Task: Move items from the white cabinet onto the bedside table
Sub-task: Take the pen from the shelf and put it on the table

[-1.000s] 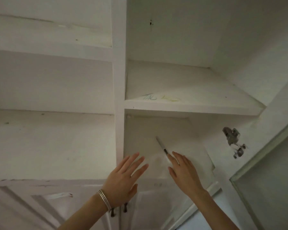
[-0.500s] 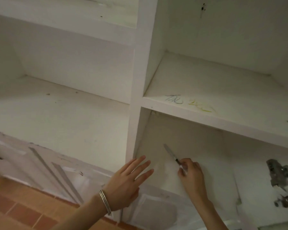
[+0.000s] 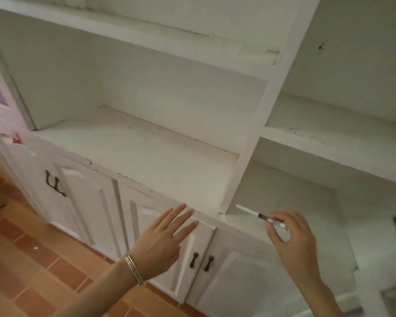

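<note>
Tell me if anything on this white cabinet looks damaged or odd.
Paint is chipped along the ledge above the lower doors, blue scribbles mark the right shelf at its front edge, and a dark spot mars the back panel.

left grip (image 3: 162, 243) splayed, right grip (image 3: 293, 239) pinches pen (image 3: 249, 211).

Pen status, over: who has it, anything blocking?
Right hand pinches pen at white cabinet front edge. Left hand open, empty. Nothing blocking the way out.

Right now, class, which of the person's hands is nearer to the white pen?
Right. The right hand pinches the pen itself. The left hand is open and apart from it, off to its left, in front of the cabinet doors.
</note>
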`<move>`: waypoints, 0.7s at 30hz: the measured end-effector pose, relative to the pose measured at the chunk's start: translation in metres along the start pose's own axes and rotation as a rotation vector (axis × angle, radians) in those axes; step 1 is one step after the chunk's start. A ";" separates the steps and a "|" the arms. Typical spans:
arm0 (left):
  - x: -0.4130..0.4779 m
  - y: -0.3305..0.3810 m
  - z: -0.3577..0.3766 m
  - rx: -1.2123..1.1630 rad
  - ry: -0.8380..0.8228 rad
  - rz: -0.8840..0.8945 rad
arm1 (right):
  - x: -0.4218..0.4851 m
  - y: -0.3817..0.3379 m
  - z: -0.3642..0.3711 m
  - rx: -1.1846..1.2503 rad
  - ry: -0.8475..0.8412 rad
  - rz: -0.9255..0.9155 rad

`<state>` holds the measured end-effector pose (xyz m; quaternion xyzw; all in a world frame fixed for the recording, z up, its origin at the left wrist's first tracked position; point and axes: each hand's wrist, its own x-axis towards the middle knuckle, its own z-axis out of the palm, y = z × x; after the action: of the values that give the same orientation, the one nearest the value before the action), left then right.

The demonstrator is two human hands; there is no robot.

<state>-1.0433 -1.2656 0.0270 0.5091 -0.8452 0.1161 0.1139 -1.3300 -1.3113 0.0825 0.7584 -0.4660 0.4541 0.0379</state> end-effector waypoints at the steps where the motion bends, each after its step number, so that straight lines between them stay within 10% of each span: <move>1: -0.022 -0.007 -0.007 0.006 -0.002 -0.026 | -0.005 -0.021 -0.001 0.029 -0.010 -0.009; 8: -0.213 -0.052 -0.072 0.044 -0.071 -0.331 | -0.057 -0.176 0.052 0.258 -0.300 -0.123; 21: -0.573 -0.027 -0.190 0.248 -0.189 -1.145 | -0.140 -0.518 0.175 0.493 -0.628 -0.901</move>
<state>-0.7446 -0.7408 0.0313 0.9017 -0.4227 0.0883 0.0223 -0.8532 -1.0090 0.0684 0.9656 0.0313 0.2422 -0.0896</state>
